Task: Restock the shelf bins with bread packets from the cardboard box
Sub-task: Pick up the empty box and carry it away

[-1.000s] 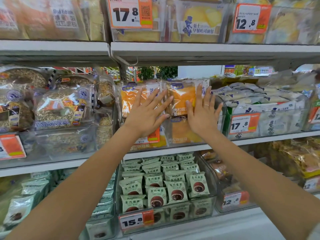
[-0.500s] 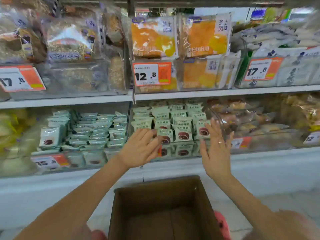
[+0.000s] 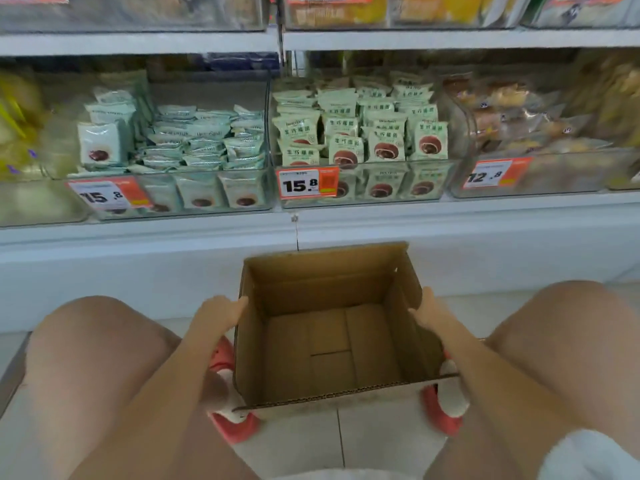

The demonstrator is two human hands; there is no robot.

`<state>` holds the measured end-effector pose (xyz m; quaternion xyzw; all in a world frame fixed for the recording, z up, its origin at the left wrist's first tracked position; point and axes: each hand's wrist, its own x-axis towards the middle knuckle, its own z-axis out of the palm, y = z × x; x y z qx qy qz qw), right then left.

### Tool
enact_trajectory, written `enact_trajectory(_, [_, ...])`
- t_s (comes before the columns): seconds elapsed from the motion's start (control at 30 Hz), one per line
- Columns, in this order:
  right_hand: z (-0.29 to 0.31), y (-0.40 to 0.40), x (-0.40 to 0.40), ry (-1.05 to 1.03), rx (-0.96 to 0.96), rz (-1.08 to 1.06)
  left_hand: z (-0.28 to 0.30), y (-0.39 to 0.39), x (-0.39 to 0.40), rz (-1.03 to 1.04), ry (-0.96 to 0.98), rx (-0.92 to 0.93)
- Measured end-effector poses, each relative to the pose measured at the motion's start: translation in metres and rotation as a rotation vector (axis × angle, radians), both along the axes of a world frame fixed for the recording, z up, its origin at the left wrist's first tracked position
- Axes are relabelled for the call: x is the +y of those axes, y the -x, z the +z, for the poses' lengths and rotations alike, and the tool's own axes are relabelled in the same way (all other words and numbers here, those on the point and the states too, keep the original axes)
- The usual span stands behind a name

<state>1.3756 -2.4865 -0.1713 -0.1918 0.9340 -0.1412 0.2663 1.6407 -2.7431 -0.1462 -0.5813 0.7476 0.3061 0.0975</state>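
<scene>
The corrugated cardboard box [image 3: 329,327], rectangular, open-topped and bare inside, is sitting on pale floor tiles [image 3: 381,441] between the person's knees. The left hand [image 3: 221,311] is gripping the box's left wall, the right hand [image 3: 427,311] its right wall, fingers curled over both rims. Beyond the box, clear plastic bins [image 3: 363,181] are holding glossy green packets [image 3: 384,133].

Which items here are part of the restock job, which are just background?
Job:
cardboard box, nothing visible inside
left hand and right hand, on its side walls
shelf bins of green packets

Background:
price tag
red slippers
floor tiles
</scene>
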Motion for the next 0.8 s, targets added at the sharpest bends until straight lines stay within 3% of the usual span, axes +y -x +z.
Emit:
enact_trajectory(0.07, [-0.001,-0.002,-0.007,-0.029,0.071,0.019,0.000,0.004,0.006,-0.031,-0.242,0.068])
enact_trajectory(0.1, [-0.001,-0.003,-0.009,-0.029,0.102,0.008,0.000,0.008,0.010,-0.104,-0.266,0.060])
enact_trajectory(0.33, [0.013,0.001,0.037,0.173,0.184,-0.149,0.013,0.039,0.025,-0.375,-0.141,-0.041])
enact_trajectory(0.47, [0.056,0.025,0.084,0.225,0.337,-0.259,0.034,0.065,0.038,-0.508,-0.072,0.094])
enact_trajectory(0.6, [0.101,0.042,0.143,0.144,0.484,-0.341,0.061,0.100,0.070,-0.617,0.040,0.264])
enact_trajectory(0.8, [0.144,0.044,0.218,0.192,0.611,-0.513,0.135,0.168,0.132,-0.801,0.168,0.431])
